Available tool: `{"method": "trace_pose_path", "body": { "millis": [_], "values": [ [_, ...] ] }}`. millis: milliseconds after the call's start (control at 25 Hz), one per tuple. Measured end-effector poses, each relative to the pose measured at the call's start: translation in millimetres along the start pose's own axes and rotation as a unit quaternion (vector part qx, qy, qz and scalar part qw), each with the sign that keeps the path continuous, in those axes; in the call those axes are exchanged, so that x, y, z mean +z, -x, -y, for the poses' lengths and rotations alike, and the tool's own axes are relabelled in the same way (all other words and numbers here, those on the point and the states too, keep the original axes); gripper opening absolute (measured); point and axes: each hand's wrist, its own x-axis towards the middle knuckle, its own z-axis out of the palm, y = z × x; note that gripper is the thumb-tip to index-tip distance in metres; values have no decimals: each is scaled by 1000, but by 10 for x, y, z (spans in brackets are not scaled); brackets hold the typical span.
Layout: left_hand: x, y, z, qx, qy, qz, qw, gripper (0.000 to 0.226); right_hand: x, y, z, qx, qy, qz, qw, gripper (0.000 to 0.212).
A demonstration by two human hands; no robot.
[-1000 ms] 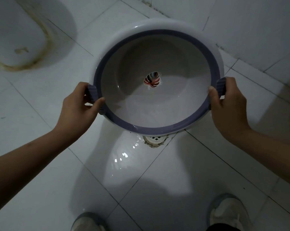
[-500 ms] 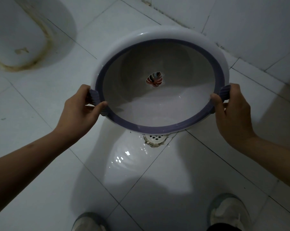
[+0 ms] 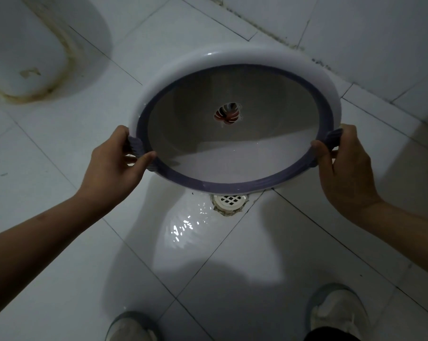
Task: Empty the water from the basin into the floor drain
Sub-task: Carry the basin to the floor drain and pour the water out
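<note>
**Q:** Where was the basin, and how was it held?

**A:** The round white plastic basin with a purple rim band (image 3: 232, 158) filled the centre of the frame. It was tipped steeply toward the viewer, its lower rim over the round white grated floor drain (image 3: 228, 200) at lower centre. The left hand (image 3: 114, 166) curled round one ribbed purple handle, and the right hand (image 3: 343, 168) gripped the other.

**Q:** What could have gone wrong?

**A:** Water shimmered on the glossy white floor tiles (image 3: 183, 232) beside the drain, short of the pale shoes (image 3: 335, 313) at the bottom edge. A slip on that slick surface seemed possible. Wet fingers might also have lost the smooth plastic.
</note>
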Motion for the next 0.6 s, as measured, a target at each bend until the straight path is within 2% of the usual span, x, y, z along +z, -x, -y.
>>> {"method": "trace_pose_path", "body": {
  "millis": [160, 360, 600],
  "values": [
    [-13, 84, 24, -3, 36, 6, 999, 41, -22, 74, -21, -7, 2, 8, 1000, 29],
    [-2, 145, 27, 19, 48, 9, 999, 33, -45, 115, -66, -21, 16, 12, 1000, 31],
    [-46, 110, -28, 63, 50, 7, 997, 34, -46, 130, -85, -52, 16, -14, 998, 31]
  ]
}}
